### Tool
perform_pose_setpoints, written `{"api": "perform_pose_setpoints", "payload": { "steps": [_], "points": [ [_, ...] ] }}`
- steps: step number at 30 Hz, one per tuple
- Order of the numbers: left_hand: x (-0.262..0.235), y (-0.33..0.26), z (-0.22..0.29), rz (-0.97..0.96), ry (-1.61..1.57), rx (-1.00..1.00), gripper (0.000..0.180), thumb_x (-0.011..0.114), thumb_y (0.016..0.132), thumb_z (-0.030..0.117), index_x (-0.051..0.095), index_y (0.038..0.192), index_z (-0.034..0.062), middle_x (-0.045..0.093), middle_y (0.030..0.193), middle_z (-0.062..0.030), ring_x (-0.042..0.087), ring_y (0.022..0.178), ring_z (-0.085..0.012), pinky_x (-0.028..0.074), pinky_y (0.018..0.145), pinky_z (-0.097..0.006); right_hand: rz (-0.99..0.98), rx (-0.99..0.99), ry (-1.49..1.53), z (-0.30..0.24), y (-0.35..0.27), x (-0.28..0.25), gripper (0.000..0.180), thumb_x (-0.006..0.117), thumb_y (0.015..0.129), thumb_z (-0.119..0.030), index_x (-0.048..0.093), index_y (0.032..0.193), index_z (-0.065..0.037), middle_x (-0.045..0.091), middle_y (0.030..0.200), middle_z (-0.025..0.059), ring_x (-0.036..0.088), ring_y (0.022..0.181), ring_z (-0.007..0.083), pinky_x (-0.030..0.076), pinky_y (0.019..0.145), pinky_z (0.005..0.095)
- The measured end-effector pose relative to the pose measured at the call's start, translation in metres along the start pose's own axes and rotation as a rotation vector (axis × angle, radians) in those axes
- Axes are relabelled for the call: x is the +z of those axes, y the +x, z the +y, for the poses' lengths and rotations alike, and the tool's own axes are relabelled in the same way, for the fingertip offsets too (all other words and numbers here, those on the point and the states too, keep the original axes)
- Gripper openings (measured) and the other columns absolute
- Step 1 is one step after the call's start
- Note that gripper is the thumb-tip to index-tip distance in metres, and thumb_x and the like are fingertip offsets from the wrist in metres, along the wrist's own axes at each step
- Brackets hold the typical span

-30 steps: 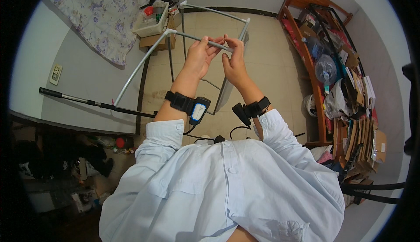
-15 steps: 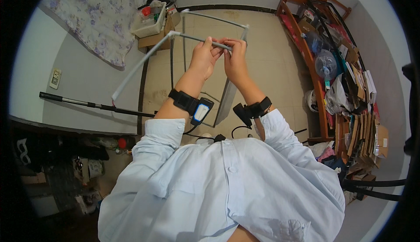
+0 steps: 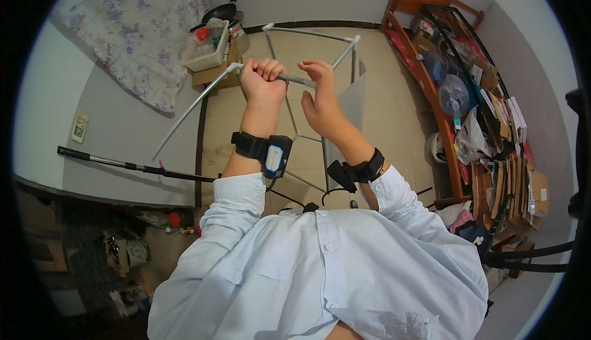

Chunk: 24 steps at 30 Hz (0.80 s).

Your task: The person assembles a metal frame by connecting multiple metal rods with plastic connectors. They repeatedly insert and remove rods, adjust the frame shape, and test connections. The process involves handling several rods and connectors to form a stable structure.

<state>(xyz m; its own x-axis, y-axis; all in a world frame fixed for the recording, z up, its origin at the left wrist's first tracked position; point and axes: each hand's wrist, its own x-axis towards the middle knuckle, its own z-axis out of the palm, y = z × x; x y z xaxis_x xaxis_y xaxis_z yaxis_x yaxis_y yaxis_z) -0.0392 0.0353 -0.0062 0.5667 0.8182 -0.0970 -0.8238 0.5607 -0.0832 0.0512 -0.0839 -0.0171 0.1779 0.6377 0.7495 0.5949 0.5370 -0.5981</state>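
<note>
A frame of thin grey metal tubes [image 3: 311,33] with white corner connectors stands on the floor in front of me. My left hand [image 3: 265,83] is wrapped in a fist round a front tube [image 3: 297,80], just right of a white connector [image 3: 234,67]. From that connector another tube [image 3: 194,108] slants down to the left, its lower end free. Beside the held tube's right end, my right hand [image 3: 322,105] is open, thumb apart from the fingers; whether it touches the tube I cannot tell. A grey sheet [image 3: 352,103] hangs at the frame's right side.
A telescopic pole [image 3: 132,164] lies at the left, by a grey surface. Far left stand a white bin [image 3: 209,57], a cardboard box and a black pan [image 3: 221,12]. At the right, a wooden bed frame [image 3: 431,103] holds bags, bottles and flattened cardboard [image 3: 508,189].
My right hand has let go of the tube and opened. My left hand has shifted left and closed fully round the tube. The frame has shifted and tilted slightly.
</note>
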Motion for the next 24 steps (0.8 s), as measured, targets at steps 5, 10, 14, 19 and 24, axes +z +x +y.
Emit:
{"api": "perform_pose_setpoints", "payload": {
  "steps": [5,10,14,19,24],
  "points": [
    [0.008,-0.012,-0.019,-0.035,0.124,0.168,0.038,0.034,0.097,0.027,0.031,0.063,0.0126,0.022,0.052,0.0037,0.017,0.043,-0.0097,0.018,0.041,-0.023,0.037,-0.031,0.059,0.008,-0.005,-0.006,0.047,0.033,0.063,0.022,0.036,0.105,0.000,0.037,0.109,0.0155,0.045,0.121,0.0347,0.033,0.103,0.0398],
    [0.012,-0.018,-0.029,-0.022,0.136,0.142,0.036,0.034,0.097,0.026,0.031,0.064,0.0126,0.021,0.053,0.0037,0.016,0.044,-0.0097,0.017,0.041,-0.024,0.057,-0.060,0.019,0.007,-0.009,-0.010,0.044,0.034,0.061,0.023,0.035,0.100,0.002,0.035,0.098,0.0159,0.049,0.116,0.0383,0.038,0.099,0.0434],
    [0.008,-0.022,-0.041,0.039,0.128,0.131,0.033,0.036,0.096,0.024,0.030,0.065,0.0132,0.022,0.053,0.0038,0.017,0.044,-0.0097,0.017,0.041,-0.023,0.047,-0.085,-0.007,0.005,-0.014,-0.016,0.044,0.034,0.061,0.023,0.035,0.099,0.002,0.034,0.096,0.0155,0.051,0.114,0.0384,0.037,0.102,0.0450],
    [0.012,-0.024,-0.046,-0.045,0.254,0.206,0.030,0.036,0.094,0.025,0.028,0.066,0.0154,0.021,0.053,0.0036,0.014,0.045,-0.0103,0.016,0.042,-0.026,0.073,-0.054,0.005,0.010,-0.013,-0.018,0.043,0.035,0.061,0.021,0.034,0.100,0.002,0.034,0.096,0.0159,0.050,0.114,0.0386,0.037,0.100,0.0430],
    [0.018,-0.021,-0.045,-0.079,0.317,0.192,0.032,0.039,0.093,0.022,0.031,0.063,0.0142,0.021,0.052,0.0037,0.016,0.042,-0.0098,0.018,0.042,-0.024,0.025,0.085,-0.024,0.012,-0.024,-0.019,0.044,0.038,0.064,0.015,0.034,0.106,0.003,0.034,0.099,0.0174,0.048,0.114,0.0374,0.034,0.098,0.0419]
  ]
}}
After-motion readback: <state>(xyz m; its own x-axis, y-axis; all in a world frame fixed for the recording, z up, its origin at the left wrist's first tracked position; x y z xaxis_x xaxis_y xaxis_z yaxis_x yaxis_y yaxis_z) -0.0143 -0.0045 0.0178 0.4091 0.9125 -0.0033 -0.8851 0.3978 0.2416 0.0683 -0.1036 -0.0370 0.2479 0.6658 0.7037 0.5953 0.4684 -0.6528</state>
